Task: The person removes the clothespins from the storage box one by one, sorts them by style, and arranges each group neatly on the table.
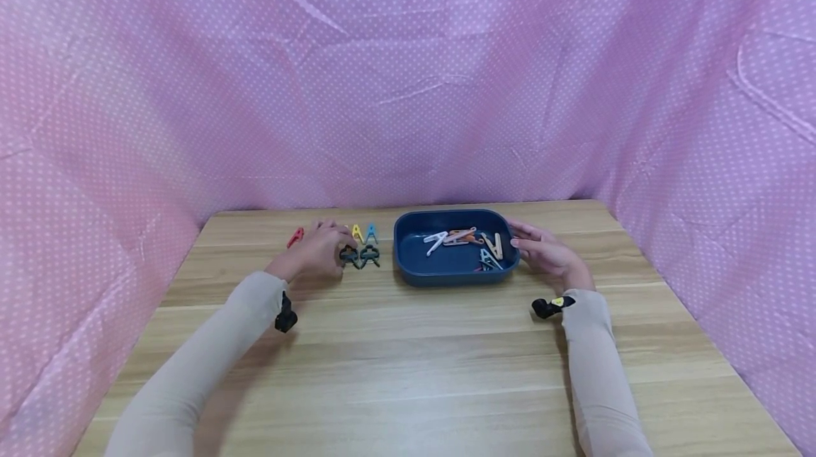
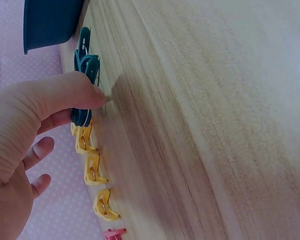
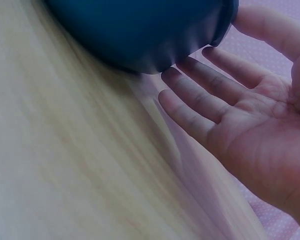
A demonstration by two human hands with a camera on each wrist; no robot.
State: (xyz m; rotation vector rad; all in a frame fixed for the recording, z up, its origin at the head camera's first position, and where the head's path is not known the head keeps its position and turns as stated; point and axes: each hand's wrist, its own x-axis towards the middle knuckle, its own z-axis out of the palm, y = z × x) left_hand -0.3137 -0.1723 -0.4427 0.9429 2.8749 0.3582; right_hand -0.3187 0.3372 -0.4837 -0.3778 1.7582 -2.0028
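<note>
My left hand (image 1: 324, 248) is over a row of clothespins at the table's left back. In the left wrist view, its thumb and fingers pinch a dark green clothespin (image 2: 81, 117), partly hidden behind the thumb. Other dark green clothespins (image 1: 370, 256) stand just right of the hand. Behind them are a yellow clothespin (image 1: 358, 233) and a blue clothespin (image 1: 372, 232); a red clothespin (image 1: 295, 237) shows to the left. My right hand (image 1: 545, 251) touches the right end of a dark blue bin (image 1: 408, 277), thumb at the rim, the other fingers extended along its outer side.
Inside the bin lie several clothespins, among them a white clothespin (image 1: 436, 240), an orange clothespin (image 1: 470, 238) and a beige clothespin (image 1: 497, 246). The wooden table (image 1: 408, 365) reaches back to a pink dotted curtain (image 1: 408, 88), which also hangs along both sides.
</note>
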